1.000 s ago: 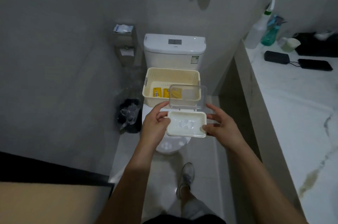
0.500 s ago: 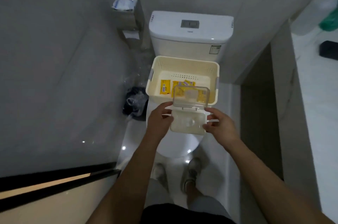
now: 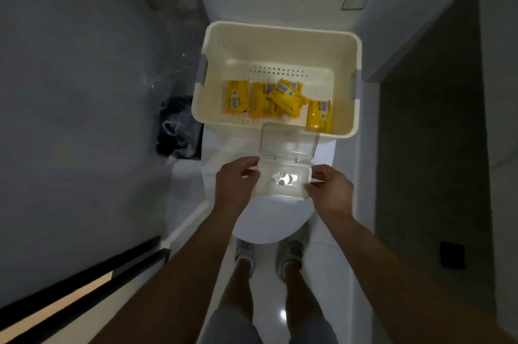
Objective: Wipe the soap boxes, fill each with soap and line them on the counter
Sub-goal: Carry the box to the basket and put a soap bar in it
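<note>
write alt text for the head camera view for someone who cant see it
Seen from above, a person's left hand and right hand grip the ends of an empty cream soap box, its clear hinged lid open, over a closed toilet lid. Just behind it, a cream perforated basket holds several yellow wrapped soap bars.

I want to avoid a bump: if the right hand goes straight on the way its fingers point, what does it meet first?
The right hand points left, so it would likely meet the soap box it already pinches, then the left hand.
</note>
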`<control>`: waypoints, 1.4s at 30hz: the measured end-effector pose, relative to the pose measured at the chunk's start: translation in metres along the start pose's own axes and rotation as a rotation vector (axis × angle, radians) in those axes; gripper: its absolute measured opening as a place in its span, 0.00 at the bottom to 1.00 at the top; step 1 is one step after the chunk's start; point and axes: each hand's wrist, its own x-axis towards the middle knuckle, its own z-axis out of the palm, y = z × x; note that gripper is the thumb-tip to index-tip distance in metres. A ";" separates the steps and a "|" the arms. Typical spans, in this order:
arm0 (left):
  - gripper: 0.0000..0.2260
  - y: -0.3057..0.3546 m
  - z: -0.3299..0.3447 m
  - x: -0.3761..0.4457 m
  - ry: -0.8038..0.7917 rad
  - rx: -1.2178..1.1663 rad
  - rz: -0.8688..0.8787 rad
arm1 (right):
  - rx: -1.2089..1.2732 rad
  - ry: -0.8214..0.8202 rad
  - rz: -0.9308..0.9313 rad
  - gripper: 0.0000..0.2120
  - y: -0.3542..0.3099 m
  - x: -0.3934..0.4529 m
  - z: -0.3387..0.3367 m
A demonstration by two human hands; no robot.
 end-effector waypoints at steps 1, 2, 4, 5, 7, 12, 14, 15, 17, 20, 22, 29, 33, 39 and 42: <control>0.15 -0.009 0.003 0.009 0.004 0.027 0.008 | -0.001 0.013 0.004 0.14 0.003 0.007 0.010; 0.15 -0.017 0.006 0.017 0.013 0.050 0.013 | -0.002 0.022 0.009 0.14 0.006 0.013 0.020; 0.14 -0.032 0.011 0.033 0.032 0.078 0.022 | -0.014 0.036 0.010 0.15 0.012 0.025 0.036; 0.14 -0.037 0.013 0.039 0.031 0.090 0.028 | -0.024 0.040 0.004 0.14 0.014 0.030 0.042; 0.14 -0.045 0.018 0.051 0.012 0.138 0.038 | -0.046 0.052 -0.019 0.14 0.018 0.039 0.051; 0.16 -0.057 0.024 0.062 -0.007 0.248 0.060 | -0.091 0.077 -0.023 0.16 0.022 0.047 0.064; 0.16 -0.060 0.026 0.063 -0.015 0.308 0.065 | -0.127 0.076 -0.022 0.16 0.023 0.047 0.065; 0.17 -0.061 0.026 0.063 -0.021 0.326 0.065 | -0.139 0.072 -0.026 0.15 0.024 0.047 0.066; 0.18 -0.063 0.026 0.065 -0.038 0.347 0.055 | -0.141 0.060 -0.021 0.15 0.025 0.048 0.068; 0.20 -0.064 0.025 0.066 -0.091 0.351 0.023 | -0.133 0.016 0.000 0.15 0.026 0.049 0.068; 0.21 -0.063 0.023 0.064 -0.121 0.331 0.008 | -0.099 -0.001 0.007 0.14 0.027 0.047 0.066; 0.15 -0.027 -0.023 0.042 -0.085 0.430 0.236 | 0.057 0.197 -0.069 0.13 0.007 0.015 0.023; 0.12 0.024 -0.046 0.043 -0.016 0.391 0.452 | 0.059 0.280 -0.263 0.12 -0.033 0.011 -0.013; 0.16 0.092 -0.033 0.100 -0.015 0.432 0.560 | -0.069 0.240 -0.427 0.15 -0.088 0.064 -0.027; 0.20 0.101 -0.009 0.145 -0.107 0.568 0.474 | -0.248 0.124 -0.373 0.21 -0.099 0.107 -0.014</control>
